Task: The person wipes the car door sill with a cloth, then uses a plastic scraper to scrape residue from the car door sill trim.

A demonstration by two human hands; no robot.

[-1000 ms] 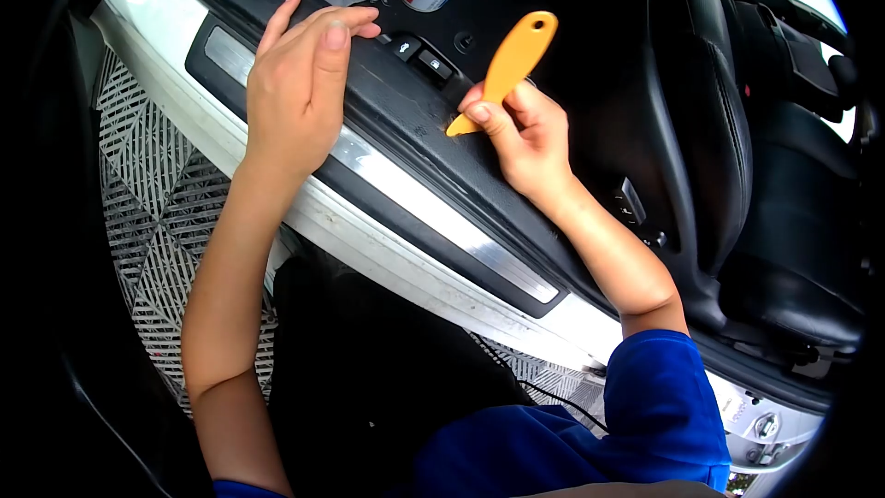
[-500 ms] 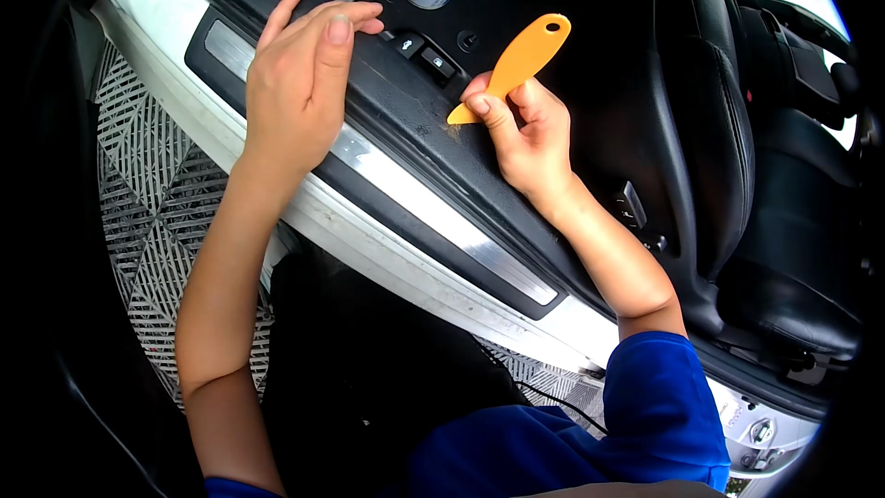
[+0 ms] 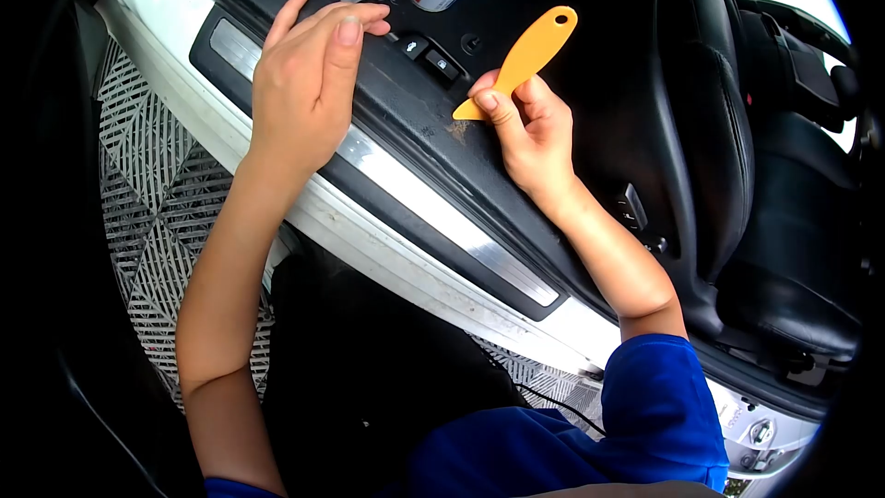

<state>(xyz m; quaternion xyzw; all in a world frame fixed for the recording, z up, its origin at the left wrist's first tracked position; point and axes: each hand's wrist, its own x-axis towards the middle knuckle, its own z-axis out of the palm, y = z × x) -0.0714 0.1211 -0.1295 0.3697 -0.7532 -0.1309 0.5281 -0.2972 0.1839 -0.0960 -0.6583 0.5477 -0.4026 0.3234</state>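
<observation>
Evidently the yellow scraper (image 3: 539, 44) is light, probably plastic: stiff enough to press with, perhaps slightly springy along its length, and unlikely to break under modest force. Its smooth faces could twist if the fingers were damp, so the best hold is low, thumb against one face and fingers behind, close to the working tip. The right hand (image 3: 539, 134) has it that way, closed in a pinch near the lower end, with the holed end tilted up and free. The tip is over the black sill trim (image 3: 502, 180), toward its inner edge and just beside a tan residue (image 3: 458, 131); whether it touches is hard to tell. The left hand (image 3: 300, 97) is loosely open, fingers apart, above the trim's outer edge by the metal sill plate (image 3: 447, 217), with nothing visible in it.
</observation>
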